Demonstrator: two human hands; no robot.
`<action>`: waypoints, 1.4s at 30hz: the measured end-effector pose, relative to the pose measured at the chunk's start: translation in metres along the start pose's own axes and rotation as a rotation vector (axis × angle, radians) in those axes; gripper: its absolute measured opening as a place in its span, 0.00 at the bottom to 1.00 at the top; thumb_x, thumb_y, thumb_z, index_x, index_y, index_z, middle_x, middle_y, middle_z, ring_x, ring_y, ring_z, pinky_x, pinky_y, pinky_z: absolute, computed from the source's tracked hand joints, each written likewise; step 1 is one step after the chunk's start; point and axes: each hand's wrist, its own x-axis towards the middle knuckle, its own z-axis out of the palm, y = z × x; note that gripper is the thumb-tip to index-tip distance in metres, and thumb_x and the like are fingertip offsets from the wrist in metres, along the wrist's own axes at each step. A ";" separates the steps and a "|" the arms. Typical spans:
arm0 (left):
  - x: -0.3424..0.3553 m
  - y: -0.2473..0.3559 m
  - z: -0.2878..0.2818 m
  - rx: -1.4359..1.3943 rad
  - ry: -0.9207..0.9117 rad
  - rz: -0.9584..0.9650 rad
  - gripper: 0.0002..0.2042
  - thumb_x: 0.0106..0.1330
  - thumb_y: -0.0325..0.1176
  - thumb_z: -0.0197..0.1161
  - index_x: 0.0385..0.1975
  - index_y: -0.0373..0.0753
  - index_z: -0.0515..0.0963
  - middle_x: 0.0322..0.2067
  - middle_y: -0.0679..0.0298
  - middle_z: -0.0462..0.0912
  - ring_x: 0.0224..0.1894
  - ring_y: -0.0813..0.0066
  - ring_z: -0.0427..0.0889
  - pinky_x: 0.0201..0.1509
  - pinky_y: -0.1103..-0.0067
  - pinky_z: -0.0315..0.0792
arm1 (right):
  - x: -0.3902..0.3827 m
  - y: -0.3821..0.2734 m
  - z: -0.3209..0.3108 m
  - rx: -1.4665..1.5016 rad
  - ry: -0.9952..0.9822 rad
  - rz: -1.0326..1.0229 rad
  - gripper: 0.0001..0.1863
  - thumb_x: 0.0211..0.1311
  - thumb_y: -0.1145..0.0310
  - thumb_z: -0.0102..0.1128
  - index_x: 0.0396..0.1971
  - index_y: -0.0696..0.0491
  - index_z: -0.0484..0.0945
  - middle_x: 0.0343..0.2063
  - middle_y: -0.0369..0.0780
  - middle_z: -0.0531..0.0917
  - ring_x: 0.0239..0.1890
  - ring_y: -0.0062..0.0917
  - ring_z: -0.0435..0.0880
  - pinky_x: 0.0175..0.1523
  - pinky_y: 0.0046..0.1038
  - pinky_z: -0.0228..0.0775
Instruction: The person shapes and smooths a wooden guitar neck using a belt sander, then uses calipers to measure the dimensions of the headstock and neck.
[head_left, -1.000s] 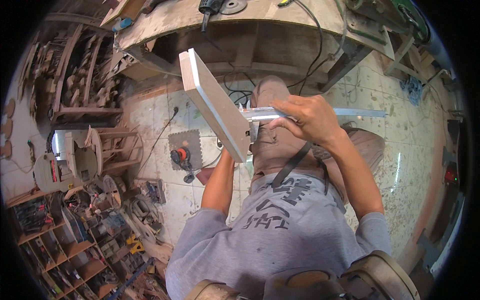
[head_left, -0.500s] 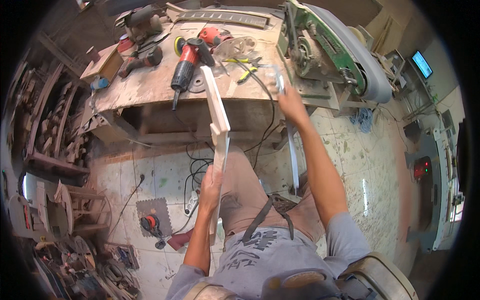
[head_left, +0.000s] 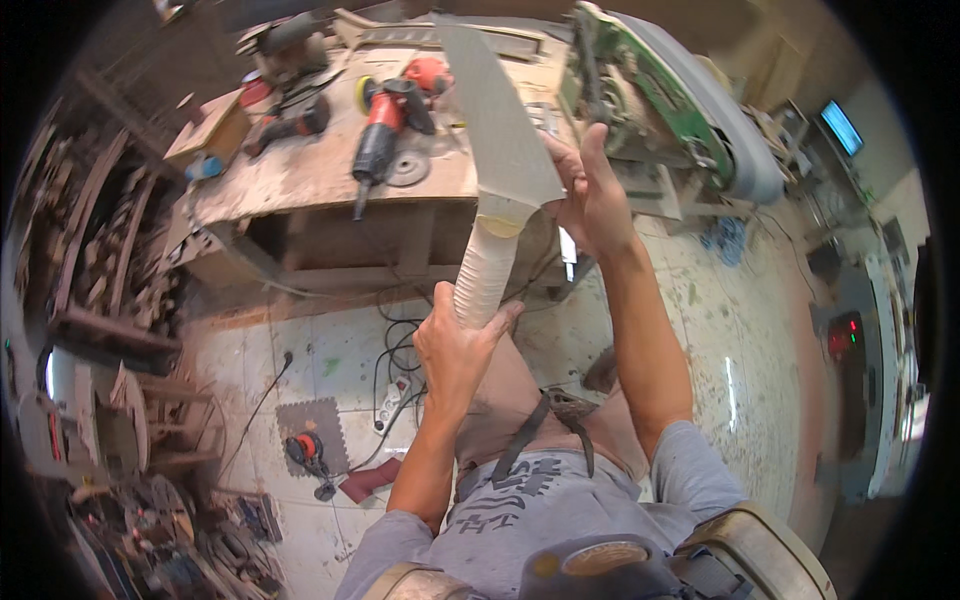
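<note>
Two hands are in the view, and one piece of pale wood [head_left: 508, 130] is with them. The wood has two parts, one wide flat blade and one round handle [head_left: 487, 262]; it is raised in front of the body, tilted, with the blade upward and hiding a part of the one desk [head_left: 262, 188]. The left hand [head_left: 452, 338] has its grip closed around the low end of the handle. The right hand [head_left: 596, 200] is at the right lower corner of the blade, thumb pointing up; its other fingers are partly hidden, so I cannot tell if its grip is closed on the wood. Just below this hand one metal strip [head_left: 569, 250] is seen, and I cannot tell if the hand touches it. On the desk I count one red and black grinder [head_left: 380, 130], one more red tool [head_left: 428, 74] behind it, one disc [head_left: 407, 168], one drill [head_left: 288, 127], one box [head_left: 205, 133] at the left and one green belt sander [head_left: 690, 95] at the right. On the floor [head_left: 685, 300] there are one mat [head_left: 328, 418] with one small orange sander [head_left: 304, 448] on it, one white power strip [head_left: 392, 400], one dark red cloth [head_left: 370, 482] and one blue bundle [head_left: 724, 240]. One lit screen [head_left: 843, 128] stands far right.
</note>
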 end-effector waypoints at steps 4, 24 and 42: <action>-0.004 0.071 0.004 -0.083 -0.216 0.189 0.30 0.48 0.49 0.84 0.35 0.35 0.71 0.28 0.51 0.87 0.31 0.54 0.89 0.36 0.65 0.79 | -0.041 -0.099 -0.001 -0.023 -0.049 -0.151 0.46 0.79 0.37 0.32 0.73 0.67 0.56 0.63 0.59 0.74 0.65 0.45 0.77 0.69 0.43 0.67; -0.019 0.145 0.217 -0.763 -0.745 0.525 0.21 0.48 0.37 0.74 0.39 0.35 0.75 0.30 0.49 0.84 0.34 0.43 0.84 0.38 0.60 0.76 | -0.137 -0.285 -0.093 -0.480 0.637 -0.283 0.28 0.81 0.57 0.42 0.65 0.67 0.65 0.45 0.55 0.82 0.44 0.40 0.87 0.52 0.40 0.83; 0.047 0.109 0.282 -0.987 -1.102 0.388 0.22 0.46 0.35 0.75 0.41 0.31 0.79 0.29 0.54 0.83 0.31 0.67 0.81 0.40 0.71 0.76 | -0.038 -0.230 -0.134 -0.601 0.686 -0.293 0.18 0.78 0.57 0.52 0.52 0.58 0.72 0.31 0.42 0.78 0.30 0.26 0.77 0.35 0.28 0.74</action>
